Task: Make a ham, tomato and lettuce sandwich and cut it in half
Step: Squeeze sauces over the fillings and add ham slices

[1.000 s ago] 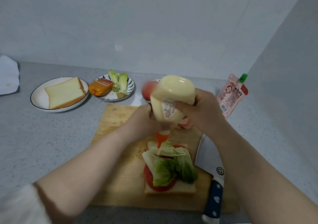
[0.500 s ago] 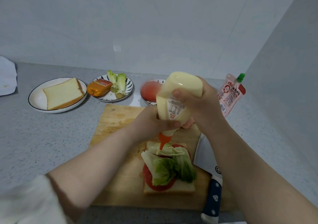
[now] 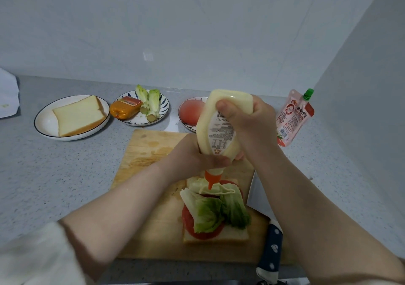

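Observation:
An open sandwich (image 3: 215,237) of bread, tomato slices and lettuce (image 3: 219,210) lies on the wooden cutting board (image 3: 149,153). Above its far end I hold a pale yellow mayonnaise bottle (image 3: 221,127) upside down, its orange nozzle just over the lettuce, where a pale strip of mayonnaise lies. My left hand (image 3: 192,157) grips the bottle's neck. My right hand (image 3: 252,124) wraps its upper body, thumb on the front. A second bread slice (image 3: 79,114) waits on a white plate (image 3: 43,124) at the back left.
A cleaver with a blue handle (image 3: 270,247) lies along the board's right side. Behind the board are a plate (image 3: 163,111) with packed ham (image 3: 125,108) and lettuce stems, a plate with a tomato (image 3: 191,111), and a ketchup pouch (image 3: 292,118) by the right wall.
The bottle has tipped more upright and both hands have shifted slightly; the nozzle stays over the far end of the lettuce, where the mayonnaise strip has lengthened a little.

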